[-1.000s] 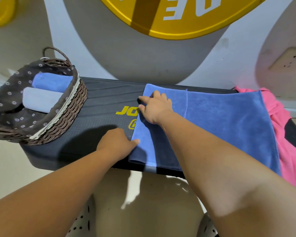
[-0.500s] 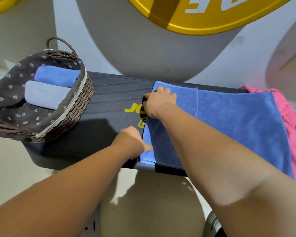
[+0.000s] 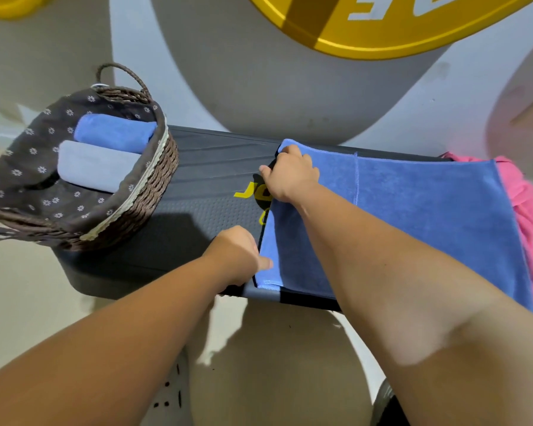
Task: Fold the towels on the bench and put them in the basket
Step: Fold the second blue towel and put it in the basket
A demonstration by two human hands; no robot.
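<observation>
Two hands pinch the left edge of the flat blue towel (image 3: 413, 210), left hand (image 3: 240, 256) near, right hand (image 3: 290, 176) far, its front hem partly hidden behind a forearm (image 3: 382, 265).

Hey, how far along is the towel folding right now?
Done: a folded blue towel and a folded grey towel lie in the basket. In hand: the left hand and right hand pinch the left edge of the spread blue towel on the bench, near and far corners. Left: folding and basketing it, then the pink towel at the bench's right end.
</observation>
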